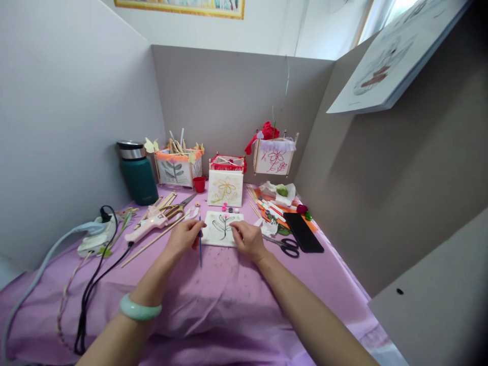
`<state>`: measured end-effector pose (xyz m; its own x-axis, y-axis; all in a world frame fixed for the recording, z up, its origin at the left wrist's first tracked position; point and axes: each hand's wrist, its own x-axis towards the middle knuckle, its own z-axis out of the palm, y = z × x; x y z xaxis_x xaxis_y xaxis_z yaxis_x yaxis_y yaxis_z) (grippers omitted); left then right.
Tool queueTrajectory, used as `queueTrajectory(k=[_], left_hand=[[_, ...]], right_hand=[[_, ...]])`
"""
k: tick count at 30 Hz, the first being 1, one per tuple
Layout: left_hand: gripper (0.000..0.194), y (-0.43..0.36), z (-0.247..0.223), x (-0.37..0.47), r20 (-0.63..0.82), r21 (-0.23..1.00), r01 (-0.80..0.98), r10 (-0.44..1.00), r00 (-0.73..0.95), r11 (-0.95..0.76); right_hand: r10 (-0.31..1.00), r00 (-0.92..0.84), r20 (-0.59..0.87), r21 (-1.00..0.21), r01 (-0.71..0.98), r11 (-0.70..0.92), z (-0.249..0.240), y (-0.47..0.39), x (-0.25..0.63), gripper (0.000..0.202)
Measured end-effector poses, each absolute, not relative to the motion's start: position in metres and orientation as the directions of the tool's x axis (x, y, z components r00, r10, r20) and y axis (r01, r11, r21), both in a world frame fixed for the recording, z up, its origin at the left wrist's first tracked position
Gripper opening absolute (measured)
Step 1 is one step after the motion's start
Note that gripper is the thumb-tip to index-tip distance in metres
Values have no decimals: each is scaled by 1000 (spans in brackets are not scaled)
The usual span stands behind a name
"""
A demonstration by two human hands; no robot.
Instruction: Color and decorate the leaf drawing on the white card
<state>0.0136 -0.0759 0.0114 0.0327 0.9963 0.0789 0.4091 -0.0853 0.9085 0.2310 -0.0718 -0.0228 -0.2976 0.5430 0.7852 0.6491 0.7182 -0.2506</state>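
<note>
My left hand (185, 236) pinches a thin blue paintbrush (200, 254), held nearly upright beside the left edge of a small white canvas panel (213, 239). A dark leafy stem with a little pink at its top is drawn on that panel, which lies flat on the table. Over the panel's right side, my right hand (247, 239) has its thumb and fingers pressed together. Anything between those fingertips is too small to make out. Just beyond the panel sit small paint pots (230, 209), pink and dark.
Left are a pink glue gun (148, 223), gold scissors (177, 207), a power strip (97, 236) with cables and a green bottle (138, 175). Right are black scissors (287, 246) and a phone (304, 233). Decorated boxes, including one with a yellow flower (225, 189), stand behind.
</note>
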Motion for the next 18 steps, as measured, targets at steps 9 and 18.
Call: queueTrajectory(k=[9,18], left_hand=[[41,-90,9,40,178,924,340,984,16,-173],[40,-103,18,-18,457,292,954,868,-195,61]], right_hand=[[577,-540,613,-174,620,765,-25,-98,192,25],[644,-456,614,-221,684,696,-29,-97,188,27]])
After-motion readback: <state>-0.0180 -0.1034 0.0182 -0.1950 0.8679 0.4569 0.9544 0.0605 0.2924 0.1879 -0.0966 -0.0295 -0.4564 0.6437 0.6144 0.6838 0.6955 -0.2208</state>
